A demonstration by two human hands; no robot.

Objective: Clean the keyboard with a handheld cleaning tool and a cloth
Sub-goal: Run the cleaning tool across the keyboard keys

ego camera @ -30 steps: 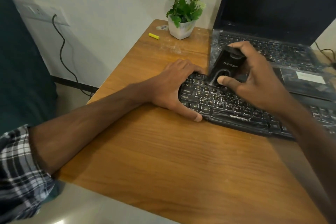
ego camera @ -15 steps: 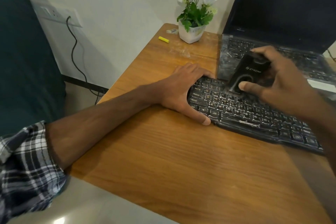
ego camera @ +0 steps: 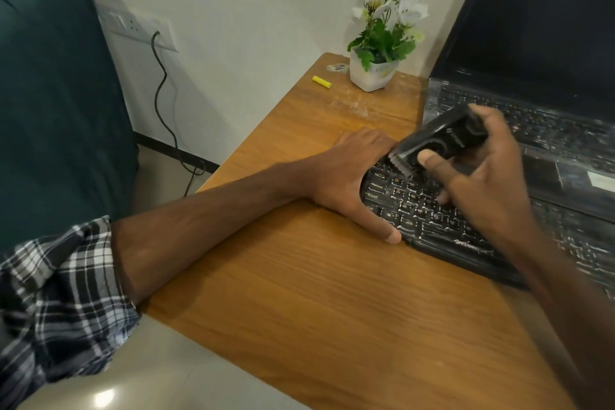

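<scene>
Now, left hand (ego camera: 346, 176): we clamp the left end of the keyboard with it, thumb stretched along the front edge and fingers over the back edge. The bare forearm lies across the surface.
Right hand (ego camera: 482, 186): we grip the tool, thumb pressed on its front face and fingers curled round its back and upper end.
Tool (ego camera: 439, 140): black, blurred and tilted. Its toothed end points down and left, just beside our left hand's fingers and over the top-left keys. We cannot tell whether it touches them.
Keyboard (ego camera: 429, 223): black, with pale dust between the keys. It lies under both hands and runs off to the right beneath our right forearm.
Laptop (ego camera: 549, 43): open just beyond our right hand, with a dark screen and a dusty key deck close behind the keyboard.
Plant (ego camera: 374, 75): white flowers in a white pot, well beyond our left hand by the wall.
Yellow stick (ego camera: 321, 81): lies flat to the left of the plant, well beyond our left hand.
Surface (ego camera: 299, 293): brown wood grain, with pale scuffs just beyond our left hand's fingers.
Sleeve (ego camera: 60, 293): checked, pushed up past our left elbow.
Socket (ego camera: 133, 27): on the wall, far to the left of our left hand.
Cable (ego camera: 163, 93): black, hanging from the socket down to the floor.
</scene>
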